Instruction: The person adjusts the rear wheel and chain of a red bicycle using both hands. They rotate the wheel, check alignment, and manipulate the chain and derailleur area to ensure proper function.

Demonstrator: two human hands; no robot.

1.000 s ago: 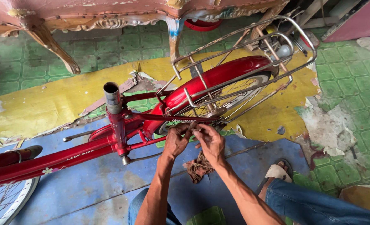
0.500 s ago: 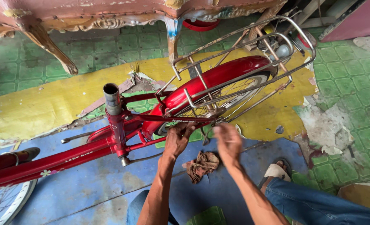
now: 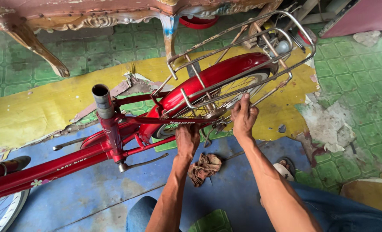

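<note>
Blue floor (image 3: 70,193); fingers (image 3: 244,103) gripping rack (image 3: 225,51).

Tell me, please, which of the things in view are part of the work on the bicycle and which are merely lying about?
In use:
red bicycle frame
rear wheel
rear rack
left hand, on the frame stay
right hand, at the rack's edge

Lying about:
brown rag
carved furniture leg
sandal

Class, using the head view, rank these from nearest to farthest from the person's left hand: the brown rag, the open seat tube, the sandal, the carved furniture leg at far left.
From the left hand:
1. Brown rag, just below it on the blue floor.
2. Open seat tube, up to the left.
3. Sandal, to the right; close to the tube's distance, hard to separate.
4. Carved furniture leg, far upper left.
</note>
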